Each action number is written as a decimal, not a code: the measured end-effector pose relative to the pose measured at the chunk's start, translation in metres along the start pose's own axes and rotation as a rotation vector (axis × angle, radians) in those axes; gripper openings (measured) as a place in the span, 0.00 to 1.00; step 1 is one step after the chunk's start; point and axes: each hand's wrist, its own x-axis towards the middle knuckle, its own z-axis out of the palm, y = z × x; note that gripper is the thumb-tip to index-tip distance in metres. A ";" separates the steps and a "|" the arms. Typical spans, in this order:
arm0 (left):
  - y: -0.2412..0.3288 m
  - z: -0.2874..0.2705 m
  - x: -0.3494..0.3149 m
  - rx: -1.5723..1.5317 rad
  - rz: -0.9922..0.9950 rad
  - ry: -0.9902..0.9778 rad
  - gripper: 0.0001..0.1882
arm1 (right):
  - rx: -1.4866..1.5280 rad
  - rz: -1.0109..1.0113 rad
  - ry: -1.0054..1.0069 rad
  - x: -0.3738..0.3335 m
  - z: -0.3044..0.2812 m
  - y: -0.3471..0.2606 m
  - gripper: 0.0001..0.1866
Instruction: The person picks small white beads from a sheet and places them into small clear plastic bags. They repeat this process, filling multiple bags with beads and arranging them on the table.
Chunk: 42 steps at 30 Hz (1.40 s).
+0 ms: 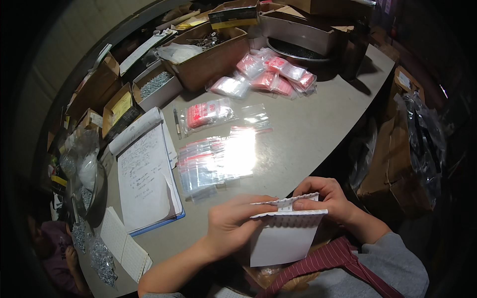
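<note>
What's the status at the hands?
Left hand and right hand gripping white sheet, patterned top edges parted. Clear bags on table beyond; nothing visibly blocking.

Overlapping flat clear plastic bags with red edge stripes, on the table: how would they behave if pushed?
Probably floppy: the flat clear plastic bags with red edge stripes look like thin film. Likely light, since they lie flat with no visible contents. Perhaps slippery and apt to slide apart: they overlap on the smooth grey table, and their surfaces shine.
</note>
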 end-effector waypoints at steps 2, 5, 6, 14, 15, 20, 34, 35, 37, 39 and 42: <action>0.001 0.000 0.002 0.006 0.010 -0.002 0.18 | 0.012 -0.001 0.015 0.000 -0.001 0.001 0.10; -0.001 0.002 0.006 -0.041 -0.012 -0.025 0.17 | 0.057 0.020 0.034 -0.003 -0.004 0.006 0.09; -0.006 0.004 0.005 -0.081 -0.028 -0.040 0.17 | 0.070 0.032 0.027 -0.002 -0.004 0.004 0.08; 0.000 0.005 -0.003 -0.231 -0.314 -0.006 0.11 | 0.138 0.047 0.064 0.005 -0.004 0.008 0.09; -0.001 0.006 -0.002 -0.251 -0.322 0.004 0.11 | 0.136 0.071 0.039 0.004 -0.009 0.008 0.06; 0.002 0.007 0.000 -0.279 -0.386 0.026 0.10 | 0.029 0.077 0.016 0.004 -0.017 0.011 0.07; -0.010 0.005 0.002 -0.143 -0.389 0.139 0.09 | -1.160 -0.696 0.105 0.002 -0.006 -0.019 0.18; -0.009 0.005 0.002 -0.134 -0.399 0.130 0.09 | -1.186 -0.698 0.096 0.003 -0.006 -0.019 0.19; -0.004 0.004 0.003 -0.115 -0.419 0.113 0.09 | -1.205 -0.694 0.078 0.006 -0.005 -0.019 0.19; -0.004 0.003 0.001 -0.115 -0.417 0.112 0.10 | -1.191 -0.684 0.056 0.008 -0.003 -0.021 0.20; -0.004 0.003 0.003 -0.100 -0.410 0.104 0.09 | -1.206 -0.637 0.052 0.011 -0.001 -0.022 0.17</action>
